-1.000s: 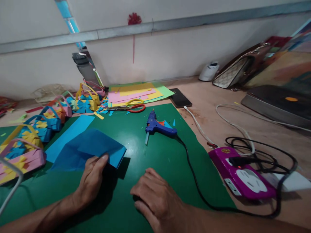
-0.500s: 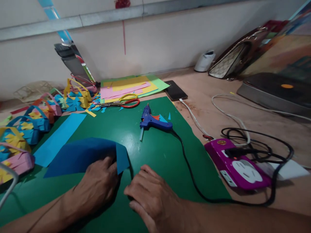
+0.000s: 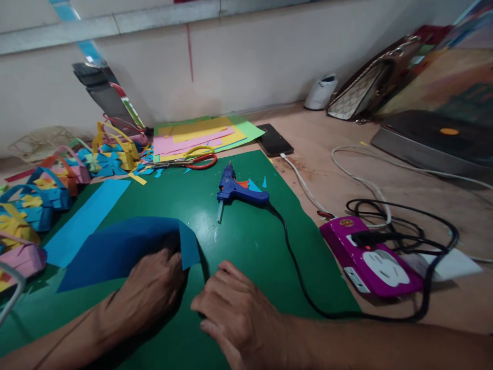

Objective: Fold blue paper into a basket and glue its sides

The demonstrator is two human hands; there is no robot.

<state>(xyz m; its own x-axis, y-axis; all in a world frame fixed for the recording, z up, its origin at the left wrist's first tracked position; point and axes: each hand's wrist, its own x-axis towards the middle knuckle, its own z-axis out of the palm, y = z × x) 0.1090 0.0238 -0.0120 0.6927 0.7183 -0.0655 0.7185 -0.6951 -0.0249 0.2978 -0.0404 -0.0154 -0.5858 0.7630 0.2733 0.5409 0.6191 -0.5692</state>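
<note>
A sheet of blue paper [image 3: 127, 246] arches over the green board, its right end bent down in a flap. My left hand [image 3: 159, 277] is closed on this paper from underneath, fingertips partly hidden by it. Just to the right, my right hand [image 3: 239, 313] has its fingers curled together, close to a dark narrow strip beside the flap. What the right fingers hold, if anything, is hidden. Beyond both hands lies a blue glue gun [image 3: 239, 192] with a clear glue stick poking out. A lighter blue paper strip [image 3: 90, 218] rests behind the sheet.
Several small paper baskets [image 3: 56, 195] line the left side. Scissors [image 3: 200, 158] lie before stacked coloured paper [image 3: 204, 136], beside a phone [image 3: 275, 140]. The glue gun's black cord [image 3: 292, 267] curves across the green board [image 3: 262, 241] to a purple power strip [image 3: 358, 257].
The whole view has shifted slightly, so things appear a little further left and up. Both hands keep nearly the same pose, and the blue paper stays bent over the left hand.
</note>
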